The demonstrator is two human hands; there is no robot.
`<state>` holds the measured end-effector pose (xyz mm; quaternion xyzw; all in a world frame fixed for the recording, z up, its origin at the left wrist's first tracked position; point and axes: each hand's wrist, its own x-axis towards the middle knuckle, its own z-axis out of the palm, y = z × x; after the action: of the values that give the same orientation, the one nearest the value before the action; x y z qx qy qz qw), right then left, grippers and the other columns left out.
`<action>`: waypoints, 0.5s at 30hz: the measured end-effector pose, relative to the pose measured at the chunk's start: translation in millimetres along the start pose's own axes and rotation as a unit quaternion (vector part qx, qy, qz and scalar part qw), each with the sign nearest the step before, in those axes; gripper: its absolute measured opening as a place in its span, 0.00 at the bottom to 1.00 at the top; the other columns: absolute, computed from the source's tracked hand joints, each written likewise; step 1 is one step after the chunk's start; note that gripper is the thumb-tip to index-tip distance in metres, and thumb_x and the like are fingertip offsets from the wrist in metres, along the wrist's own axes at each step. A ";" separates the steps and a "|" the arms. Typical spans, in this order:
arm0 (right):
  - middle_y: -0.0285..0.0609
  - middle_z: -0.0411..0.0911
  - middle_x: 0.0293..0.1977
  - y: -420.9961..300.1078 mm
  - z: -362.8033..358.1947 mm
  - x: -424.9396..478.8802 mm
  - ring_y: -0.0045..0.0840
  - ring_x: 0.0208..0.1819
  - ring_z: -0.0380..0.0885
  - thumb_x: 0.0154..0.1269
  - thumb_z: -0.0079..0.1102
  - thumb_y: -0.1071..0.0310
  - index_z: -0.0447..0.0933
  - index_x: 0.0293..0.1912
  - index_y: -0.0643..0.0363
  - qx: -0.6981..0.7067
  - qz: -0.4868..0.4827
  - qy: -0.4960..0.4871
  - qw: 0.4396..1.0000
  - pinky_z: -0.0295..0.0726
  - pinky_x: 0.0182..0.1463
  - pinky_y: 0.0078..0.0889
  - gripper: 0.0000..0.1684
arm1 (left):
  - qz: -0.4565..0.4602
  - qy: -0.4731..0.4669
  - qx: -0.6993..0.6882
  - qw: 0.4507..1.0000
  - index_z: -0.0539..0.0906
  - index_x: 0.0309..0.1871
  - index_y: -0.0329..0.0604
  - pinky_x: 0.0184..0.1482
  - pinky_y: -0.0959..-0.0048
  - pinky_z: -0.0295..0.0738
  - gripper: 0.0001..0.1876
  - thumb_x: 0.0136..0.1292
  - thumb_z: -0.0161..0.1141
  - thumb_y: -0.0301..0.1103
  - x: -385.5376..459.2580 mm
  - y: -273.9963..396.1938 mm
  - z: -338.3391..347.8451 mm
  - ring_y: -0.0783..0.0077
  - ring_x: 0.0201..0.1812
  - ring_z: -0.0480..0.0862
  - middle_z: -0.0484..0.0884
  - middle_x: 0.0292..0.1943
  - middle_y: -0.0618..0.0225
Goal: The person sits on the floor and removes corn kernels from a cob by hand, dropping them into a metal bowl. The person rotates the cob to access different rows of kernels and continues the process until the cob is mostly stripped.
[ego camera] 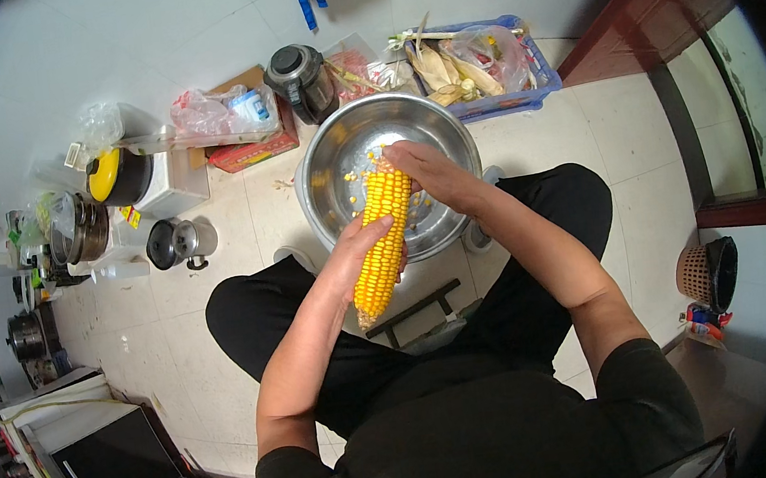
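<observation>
My left hand (359,249) is wrapped around the middle of a husked ear of yellow corn (382,246), thumb on top. The cob slants, its lower tip towards my lap and its other end over a wide stainless-steel basin (315,169). At that far end, where some kernels are off and bare cob shows, my right hand (423,169) touches the ear with its fingers; part of them is hidden. Loose kernels (351,177) lie in the basin, which stands on the floor between my feet.
A blue plastic basket (541,76) with corn husks and bags stands behind the basin. Left of it are a glass-bodied jug (301,82) with a black lid, a red cardboard box (260,152) and a lidded metal pot (195,239). A brown wastebasket (694,276) is at the right.
</observation>
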<state>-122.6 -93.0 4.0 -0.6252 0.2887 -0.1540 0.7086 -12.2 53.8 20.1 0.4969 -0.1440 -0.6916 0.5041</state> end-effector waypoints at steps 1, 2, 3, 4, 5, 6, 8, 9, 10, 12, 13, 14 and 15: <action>0.35 0.73 0.29 0.3 0.1 0.5 0.16 0.30 0.70 0.68 0.44 0.46 0.72 0.37 0.62 0.000 0.002 -0.004 1.000 0.70 0.32 0.21 0.25 | -0.001 0.001 0.006 1.000 0.70 0.44 0.37 0.21 0.70 0.76 0.20 0.62 0.56 0.46 0.5 -1.5 -1.3 0.66 0.22 0.79 0.77 0.25 0.58; 0.35 0.73 0.29 1.1 -0.4 1.5 0.16 0.29 0.70 0.68 0.44 0.45 0.72 0.37 0.61 0.000 0.004 -0.007 1.000 0.70 0.31 0.21 0.26 | -0.002 0.002 0.011 1.000 0.70 0.44 0.37 0.20 0.70 0.76 0.20 0.62 0.56 0.46 0.5 -2.3 -2.1 0.66 0.22 0.79 0.77 0.25 0.58; 0.35 0.73 0.28 2.1 -1.1 1.9 0.16 0.28 0.70 0.68 0.43 0.45 0.72 0.36 0.61 0.000 0.006 -0.010 1.000 0.70 0.31 0.21 0.26 | 0.000 0.004 0.014 1.000 0.70 0.44 0.37 0.20 0.70 0.76 0.20 0.62 0.56 0.46 0.4 -2.4 -1.7 0.65 0.21 0.79 0.77 0.25 0.58; 0.35 0.74 0.28 3.0 -0.9 2.2 0.16 0.28 0.71 0.69 0.43 0.44 0.72 0.36 0.61 0.010 0.008 -0.009 1.000 0.71 0.30 0.22 0.27 | 0.001 0.006 0.016 1.000 0.70 0.44 0.37 0.20 0.70 0.76 0.20 0.62 0.56 0.46 0.0 -2.1 -1.0 0.65 0.21 0.79 0.77 0.25 0.58; 0.35 0.74 0.28 3.8 -0.6 2.3 0.16 0.28 0.72 0.69 0.42 0.43 0.72 0.36 0.61 0.020 0.009 -0.007 1.000 0.72 0.29 0.22 0.27 | 0.002 0.008 0.018 1.000 0.70 0.45 0.37 0.20 0.70 0.76 0.20 0.62 0.56 0.46 0.0 -2.3 -0.5 0.65 0.21 0.79 0.77 0.25 0.57; 0.36 0.74 0.28 3.5 0.2 3.4 0.17 0.28 0.73 0.69 0.41 0.43 0.72 0.35 0.60 0.031 0.010 -0.007 0.999 0.73 0.29 0.22 0.28 | 0.004 -0.004 0.011 1.000 0.70 0.44 0.37 0.20 0.70 0.75 0.20 0.61 0.56 0.46 0.1 -2.6 -0.8 0.65 0.21 0.79 0.77 0.25 0.57; 0.32 0.74 0.28 -2.3 -1.6 5.3 0.13 0.27 0.72 0.69 0.38 0.40 0.73 0.39 0.57 0.058 0.086 -0.007 0.995 0.70 0.29 0.18 0.29 | 0.010 -0.027 -0.003 1.000 0.71 0.44 0.36 0.19 0.69 0.75 0.20 0.61 0.57 0.47 0.9 -4.5 -2.1 0.64 0.21 0.78 0.77 0.25 0.56; 0.31 0.74 0.28 -5.7 -3.2 5.0 0.12 0.27 0.72 0.70 0.37 0.39 0.73 0.41 0.55 0.071 0.124 -0.005 0.990 0.69 0.29 0.16 0.29 | 0.005 -0.044 -0.027 0.999 0.70 0.45 0.37 0.20 0.70 0.75 0.20 0.62 0.56 0.46 0.6 -5.1 -3.3 0.64 0.22 0.79 0.77 0.25 0.56; 0.31 0.75 0.27 -9.2 -4.2 3.9 0.12 0.27 0.73 0.69 0.36 0.39 0.73 0.40 0.55 0.088 0.127 -0.009 0.988 0.71 0.30 0.17 0.30 | 0.000 -0.060 -0.050 0.997 0.70 0.46 0.37 0.20 0.70 0.75 0.20 0.62 0.56 0.45 -0.4 -5.4 -5.4 0.64 0.22 0.79 0.77 0.26 0.56; 0.32 0.76 0.27 -14.2 -6.8 1.4 0.13 0.28 0.75 0.69 0.36 0.38 0.74 0.40 0.56 0.121 0.133 -0.014 0.984 0.73 0.30 0.18 0.30 | -0.001 -0.081 -0.082 0.993 0.70 0.47 0.36 0.20 0.70 0.76 0.21 0.62 0.56 0.46 0.0 -6.0 -9.0 0.64 0.23 0.80 0.78 0.27 0.56; 0.33 0.77 0.29 -13.4 -9.3 1.4 0.14 0.30 0.76 0.69 0.36 0.39 0.74 0.40 0.56 0.137 0.118 -0.028 0.983 0.74 0.32 0.19 0.30 | 0.002 -0.086 -0.090 0.992 0.71 0.46 0.35 0.20 0.69 0.76 0.22 0.62 0.56 0.47 1.0 -6.7 -10.7 0.63 0.23 0.80 0.78 0.27 0.55; 0.34 0.78 0.30 -11.9 -12.2 2.1 0.14 0.32 0.77 0.69 0.37 0.40 0.74 0.41 0.56 0.153 0.103 -0.042 0.982 0.75 0.34 0.19 0.29 | 0.005 -0.090 -0.098 0.991 0.72 0.45 0.34 0.20 0.69 0.76 0.23 0.61 0.56 0.49 2.0 -7.3 -11.6 0.63 0.24 0.80 0.78 0.27 0.55; 0.35 0.78 0.32 -11.2 -13.8 2.8 0.14 0.34 0.78 0.69 0.38 0.41 0.75 0.41 0.56 0.169 0.088 -0.057 0.980 0.76 0.36 0.19 0.28 | 0.004 -0.090 -0.109 0.990 0.72 0.45 0.34 0.20 0.69 0.76 0.24 0.60 0.56 0.50 2.2 -7.8 -12.0 0.62 0.24 0.80 0.78 0.27 0.55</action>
<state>-127.1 -107.5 13.5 -0.4761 0.2720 -0.1017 0.8300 -6.5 59.1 7.9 0.3743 -0.1142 -0.7430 0.5429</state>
